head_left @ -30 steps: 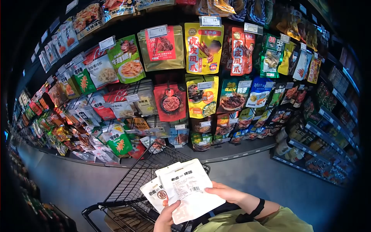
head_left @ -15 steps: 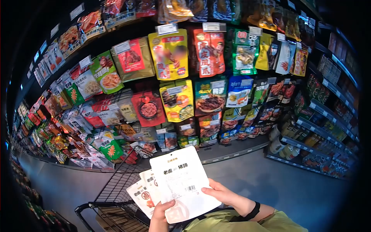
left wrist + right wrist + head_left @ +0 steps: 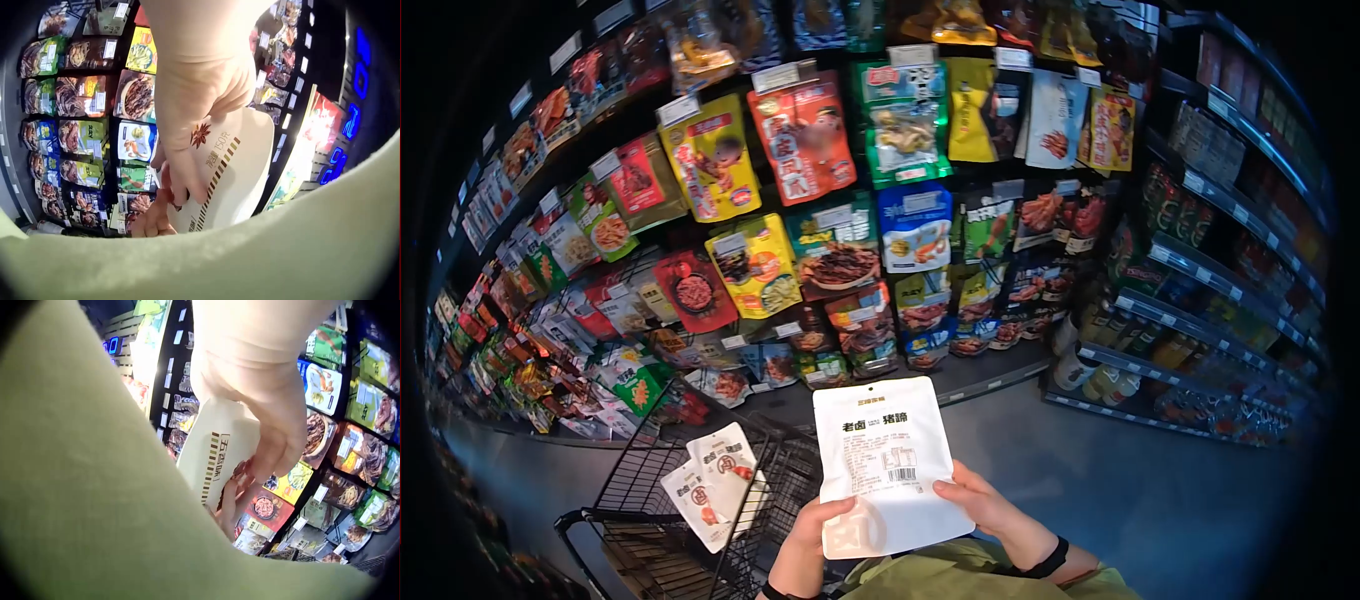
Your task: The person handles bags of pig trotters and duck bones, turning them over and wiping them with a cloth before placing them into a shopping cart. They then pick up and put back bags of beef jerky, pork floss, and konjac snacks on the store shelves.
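Observation:
A white flat pouch (image 3: 890, 450) with dark printing and a barcode is held upright in front of the body in the head view. The left hand (image 3: 808, 540) grips its lower left edge, thumb on the printed face. On the lower right edge the right hand (image 3: 990, 508) pinches it the same way. In the left wrist view the left hand (image 3: 194, 106) curls round the pouch (image 3: 240, 169), whose other face shows a star-anise picture. The right wrist view has the right hand (image 3: 256, 394) on the pouch (image 3: 222, 447), fingers bent behind it.
Two similar white pouches (image 3: 725, 480) lie on a black wire cart (image 3: 650, 480) at the lower left. Racks of hanging snack packets (image 3: 840, 250) stand ahead, above a dark base ledge. Angled shelves (image 3: 1200, 270) with bottles and packs run along the right. Grey floor (image 3: 1060, 450) lies between.
The two other pouches, earlier behind the held one near the left hand, now lie apart on the cart. The view has turned right along the racks, and both hands still hold the front pouch.

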`<state>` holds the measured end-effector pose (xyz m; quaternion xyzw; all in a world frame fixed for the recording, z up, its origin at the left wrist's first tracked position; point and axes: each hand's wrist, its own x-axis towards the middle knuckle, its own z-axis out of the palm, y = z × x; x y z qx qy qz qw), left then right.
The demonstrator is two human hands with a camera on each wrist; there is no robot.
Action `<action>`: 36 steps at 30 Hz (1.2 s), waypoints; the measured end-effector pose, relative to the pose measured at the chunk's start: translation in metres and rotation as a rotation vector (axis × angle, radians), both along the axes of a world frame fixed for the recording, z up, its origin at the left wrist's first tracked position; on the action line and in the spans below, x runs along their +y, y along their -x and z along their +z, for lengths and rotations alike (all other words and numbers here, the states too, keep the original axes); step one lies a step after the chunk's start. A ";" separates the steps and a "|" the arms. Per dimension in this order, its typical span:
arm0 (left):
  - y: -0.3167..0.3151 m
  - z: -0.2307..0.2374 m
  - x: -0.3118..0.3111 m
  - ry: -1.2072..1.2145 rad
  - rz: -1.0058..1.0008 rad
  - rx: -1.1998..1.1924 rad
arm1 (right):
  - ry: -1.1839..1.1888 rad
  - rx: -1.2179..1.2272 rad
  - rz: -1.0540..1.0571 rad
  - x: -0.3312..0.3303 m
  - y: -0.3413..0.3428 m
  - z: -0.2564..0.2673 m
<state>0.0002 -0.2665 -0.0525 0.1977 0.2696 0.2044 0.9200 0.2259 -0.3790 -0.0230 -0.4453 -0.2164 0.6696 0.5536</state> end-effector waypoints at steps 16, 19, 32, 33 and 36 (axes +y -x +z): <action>-0.156 0.003 -0.043 0.042 -0.312 0.055 | -0.016 0.090 -0.252 -0.105 -0.115 -0.032; -0.173 0.011 -0.047 0.033 -0.328 0.068 | 0.040 0.088 -0.290 -0.111 -0.126 -0.030; -0.221 0.007 -0.031 0.101 -0.391 0.079 | 0.045 0.104 -0.375 -0.101 -0.166 -0.022; -0.227 0.004 -0.027 0.103 -0.391 0.077 | 0.038 0.090 -0.389 -0.098 -0.171 -0.021; -0.248 -0.003 -0.014 0.140 -0.441 0.041 | 0.044 0.076 -0.411 -0.091 -0.188 -0.023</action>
